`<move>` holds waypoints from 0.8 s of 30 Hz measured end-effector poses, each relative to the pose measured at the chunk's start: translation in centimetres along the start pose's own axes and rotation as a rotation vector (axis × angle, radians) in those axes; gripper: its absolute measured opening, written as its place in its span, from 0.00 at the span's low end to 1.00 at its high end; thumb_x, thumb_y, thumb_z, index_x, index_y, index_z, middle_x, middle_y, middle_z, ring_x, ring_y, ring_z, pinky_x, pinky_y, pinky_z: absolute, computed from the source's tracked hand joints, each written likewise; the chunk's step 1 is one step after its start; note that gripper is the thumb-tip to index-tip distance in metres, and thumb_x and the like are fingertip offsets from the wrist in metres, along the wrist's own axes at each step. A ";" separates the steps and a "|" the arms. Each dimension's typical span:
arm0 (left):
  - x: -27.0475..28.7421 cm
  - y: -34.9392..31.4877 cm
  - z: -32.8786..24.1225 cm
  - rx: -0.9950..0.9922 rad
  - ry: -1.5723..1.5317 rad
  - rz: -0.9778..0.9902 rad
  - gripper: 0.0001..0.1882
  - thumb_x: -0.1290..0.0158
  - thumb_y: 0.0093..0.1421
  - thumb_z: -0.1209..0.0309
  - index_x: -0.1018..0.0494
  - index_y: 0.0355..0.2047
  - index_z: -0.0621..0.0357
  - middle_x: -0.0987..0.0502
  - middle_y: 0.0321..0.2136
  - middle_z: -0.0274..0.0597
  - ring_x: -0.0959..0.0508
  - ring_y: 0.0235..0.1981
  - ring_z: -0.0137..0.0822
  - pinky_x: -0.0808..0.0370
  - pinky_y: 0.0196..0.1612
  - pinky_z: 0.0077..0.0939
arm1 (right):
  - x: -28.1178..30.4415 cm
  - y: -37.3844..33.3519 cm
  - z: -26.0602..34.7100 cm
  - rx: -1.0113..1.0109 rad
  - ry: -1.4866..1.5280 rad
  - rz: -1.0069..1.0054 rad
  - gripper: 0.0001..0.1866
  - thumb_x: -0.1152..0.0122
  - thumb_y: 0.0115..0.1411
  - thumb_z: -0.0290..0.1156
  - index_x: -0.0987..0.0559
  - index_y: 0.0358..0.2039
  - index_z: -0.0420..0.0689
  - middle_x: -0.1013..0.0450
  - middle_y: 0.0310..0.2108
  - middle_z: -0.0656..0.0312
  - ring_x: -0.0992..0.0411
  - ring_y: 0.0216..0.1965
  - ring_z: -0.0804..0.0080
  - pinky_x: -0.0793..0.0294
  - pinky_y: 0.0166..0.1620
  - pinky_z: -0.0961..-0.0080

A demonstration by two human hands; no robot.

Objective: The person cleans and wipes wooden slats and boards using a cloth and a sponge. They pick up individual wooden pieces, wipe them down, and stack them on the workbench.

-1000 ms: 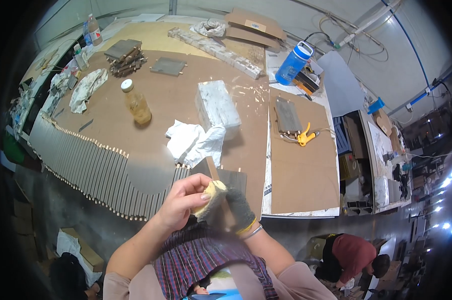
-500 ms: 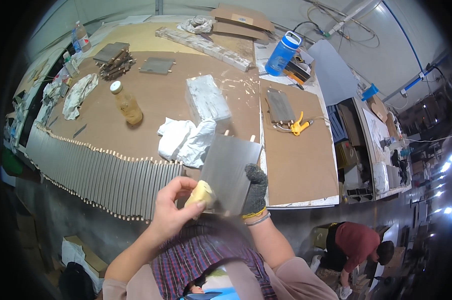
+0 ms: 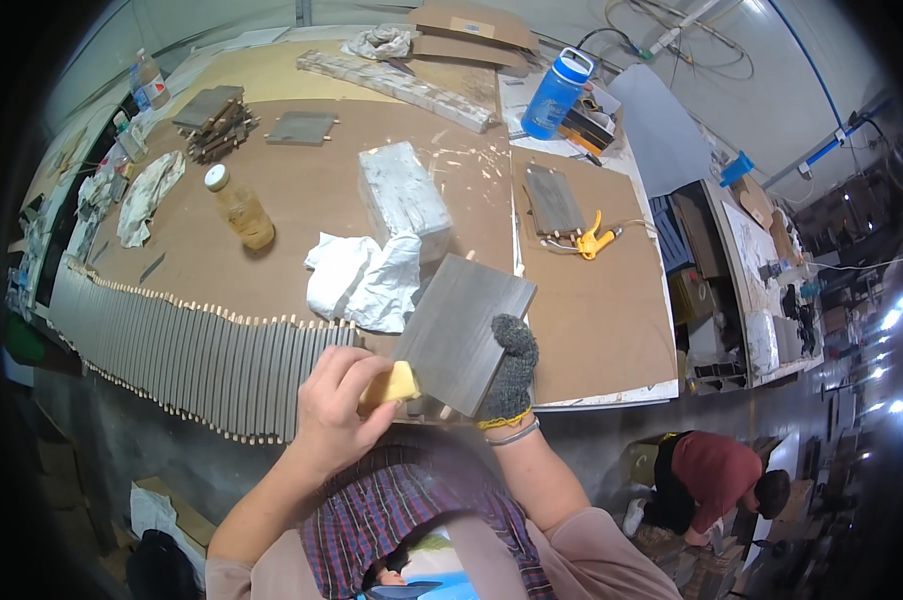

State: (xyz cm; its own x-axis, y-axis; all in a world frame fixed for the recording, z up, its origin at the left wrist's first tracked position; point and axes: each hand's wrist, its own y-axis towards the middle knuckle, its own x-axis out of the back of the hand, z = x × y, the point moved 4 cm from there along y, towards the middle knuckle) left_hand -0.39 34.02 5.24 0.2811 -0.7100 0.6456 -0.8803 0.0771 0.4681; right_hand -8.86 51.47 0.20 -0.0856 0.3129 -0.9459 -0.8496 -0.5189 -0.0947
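Observation:
My bare left hand (image 3: 339,408) is closed round a yellow sponge (image 3: 399,383), whose end sits at the lower left edge of a grey wooden panel (image 3: 463,325). That panel has pale dowels sticking out of its ends and is held up tilted by my right hand (image 3: 512,372), which wears a dark grey glove with a yellow cuff. The right thumb lies on the panel's face; the other fingers are hidden behind it. Left of my hands, a long row of similar grey panels (image 3: 196,345) stands on edge along the near side of the table. A crumpled white cloth (image 3: 356,285) lies just beyond the held panel.
On the brown-covered table (image 3: 301,200) stand a white-smeared block (image 3: 403,195) and a jar of amber liquid (image 3: 241,212). At the back left is a panel stack (image 3: 214,120). A yellow air gun (image 3: 593,240), another panel stack (image 3: 554,198) and a blue bottle (image 3: 557,95) sit right. A co-worker (image 3: 711,475) bends low at right.
The held panel has turned clockwise, its top leaning further right. My left hand and the sponge have shifted slightly left, to the panel's edge. The co-worker's hand has moved.

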 end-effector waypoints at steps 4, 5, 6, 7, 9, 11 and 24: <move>-0.1 0.9 -2.5 -0.119 -0.062 0.087 0.22 0.33 0.44 0.71 0.23 0.41 0.59 0.23 0.37 0.44 0.22 0.36 0.46 0.22 0.38 0.37 | 0.3 0.1 -0.2 -0.004 0.017 -0.057 0.39 0.43 0.58 0.42 0.38 0.68 0.44 0.34 0.63 0.49 0.33 0.62 0.50 0.34 0.65 0.49; -0.2 1.0 -1.7 -0.088 -0.038 0.071 0.21 0.33 0.44 0.71 0.24 0.41 0.59 0.23 0.37 0.45 0.22 0.36 0.47 0.22 0.38 0.37 | 0.4 0.1 -0.1 0.008 -0.006 -0.084 0.40 0.45 0.57 0.44 0.39 0.69 0.43 0.35 0.64 0.48 0.34 0.64 0.48 0.37 0.67 0.47; -0.1 0.8 -0.6 -0.052 -0.009 0.053 0.20 0.34 0.45 0.72 0.24 0.40 0.59 0.23 0.37 0.46 0.21 0.37 0.47 0.21 0.38 0.37 | 0.3 0.0 0.0 0.027 -0.021 -0.105 0.39 0.45 0.58 0.44 0.39 0.69 0.43 0.35 0.64 0.48 0.34 0.63 0.48 0.37 0.66 0.46; 0.3 0.3 0.9 0.050 0.012 0.030 0.20 0.35 0.45 0.73 0.24 0.40 0.59 0.23 0.38 0.47 0.21 0.38 0.48 0.21 0.39 0.38 | -0.1 -0.2 0.1 0.005 0.035 -0.080 0.39 0.41 0.58 0.42 0.38 0.68 0.43 0.34 0.62 0.49 0.32 0.61 0.50 0.32 0.64 0.49; 1.2 0.0 2.9 0.143 0.063 -0.048 0.20 0.36 0.45 0.75 0.25 0.40 0.61 0.23 0.37 0.48 0.22 0.39 0.49 0.22 0.42 0.39 | 0.0 -0.4 0.3 0.002 0.061 -0.074 0.38 0.40 0.58 0.42 0.38 0.68 0.43 0.33 0.62 0.49 0.32 0.60 0.49 0.30 0.62 0.48; 2.0 0.0 2.6 0.178 0.054 -0.078 0.19 0.35 0.44 0.76 0.25 0.39 0.62 0.24 0.36 0.48 0.22 0.38 0.49 0.22 0.40 0.38 | 0.6 -0.4 0.4 0.019 -0.004 -0.111 0.39 0.44 0.58 0.44 0.39 0.69 0.43 0.35 0.64 0.47 0.34 0.63 0.45 0.36 0.64 0.44; 2.7 1.3 1.9 0.302 -0.162 -0.198 0.17 0.35 0.48 0.78 0.27 0.37 0.65 0.26 0.30 0.43 0.24 0.29 0.34 0.26 0.34 0.26 | 0.2 -1.4 -1.4 -0.096 -0.268 0.053 0.56 0.42 0.56 0.68 0.52 0.74 0.49 0.48 0.72 0.52 0.45 0.70 0.54 0.46 0.71 0.47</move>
State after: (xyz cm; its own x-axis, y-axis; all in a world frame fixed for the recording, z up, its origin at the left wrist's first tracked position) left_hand -1.51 30.90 6.41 0.4143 -0.7938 0.4453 -0.8945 -0.2647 0.3603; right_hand -6.93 51.15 -0.29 -0.2739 0.4759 -0.8358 -0.7882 -0.6091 -0.0885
